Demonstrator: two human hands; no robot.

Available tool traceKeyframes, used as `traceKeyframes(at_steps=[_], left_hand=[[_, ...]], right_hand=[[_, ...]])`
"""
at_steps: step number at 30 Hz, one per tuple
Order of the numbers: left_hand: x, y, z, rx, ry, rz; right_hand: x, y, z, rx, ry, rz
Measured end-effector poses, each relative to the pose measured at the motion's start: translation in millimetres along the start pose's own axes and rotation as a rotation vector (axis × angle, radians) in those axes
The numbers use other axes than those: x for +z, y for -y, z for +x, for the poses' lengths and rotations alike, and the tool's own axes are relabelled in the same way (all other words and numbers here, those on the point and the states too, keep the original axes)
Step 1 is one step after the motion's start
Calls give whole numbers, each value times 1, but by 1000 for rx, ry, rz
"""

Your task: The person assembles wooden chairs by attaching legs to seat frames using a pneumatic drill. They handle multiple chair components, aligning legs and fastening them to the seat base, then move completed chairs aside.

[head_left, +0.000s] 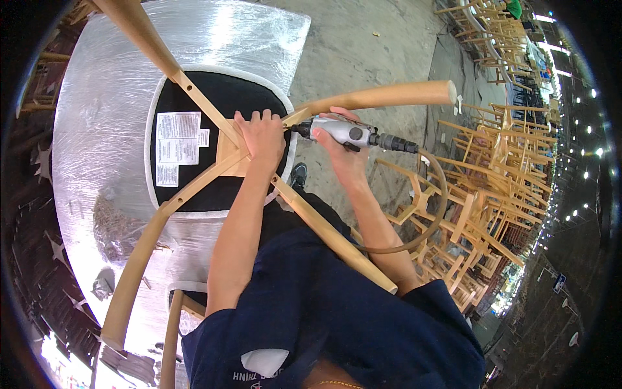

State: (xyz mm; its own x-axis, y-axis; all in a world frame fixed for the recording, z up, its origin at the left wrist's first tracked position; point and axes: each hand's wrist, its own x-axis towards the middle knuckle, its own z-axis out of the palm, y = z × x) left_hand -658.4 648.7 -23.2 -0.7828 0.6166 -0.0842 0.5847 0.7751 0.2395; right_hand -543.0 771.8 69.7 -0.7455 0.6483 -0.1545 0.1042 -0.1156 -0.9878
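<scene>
An upside-down stool or chair lies with its black-bottomed seat (214,84) up and white labels on it. Pale wooden legs (382,96) splay out from a wooden cross frame (228,154) at its middle. My left hand (264,139) is closed over this frame, pressing on the joint near the right-hand leg. In my right hand (340,146) is a silver and black air drill (353,134), held level. Its black nose points left and meets the wood beside my left fingers. The exact contact of the bit is too small to make out.
The seat rests on a surface wrapped in clear plastic film (97,84). A brown air hose (442,201) loops from the drill past my right forearm. Stacked wooden chair frames (492,175) stand on the right. Part of another stool (178,324) shows at the lower left.
</scene>
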Motion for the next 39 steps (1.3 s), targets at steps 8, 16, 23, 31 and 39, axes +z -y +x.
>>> traceKeyframes(at_steps=[8,16,23,31,39], left_hand=[[17,6,-2,51,-141,-98],[17,6,-1,43,-106,-128],[16,9,3,59,-71,-161],[14,14,10,115,41,-187],[22,16,10,132,-78,-132]], right_hand=[[17,33,23,-89,324,-482],[17,20,18,-116,219,-351],[25,38,24,-99,328,-560],[30,32,12,-202,286,-500],[22,9,18,-33,242,-349]])
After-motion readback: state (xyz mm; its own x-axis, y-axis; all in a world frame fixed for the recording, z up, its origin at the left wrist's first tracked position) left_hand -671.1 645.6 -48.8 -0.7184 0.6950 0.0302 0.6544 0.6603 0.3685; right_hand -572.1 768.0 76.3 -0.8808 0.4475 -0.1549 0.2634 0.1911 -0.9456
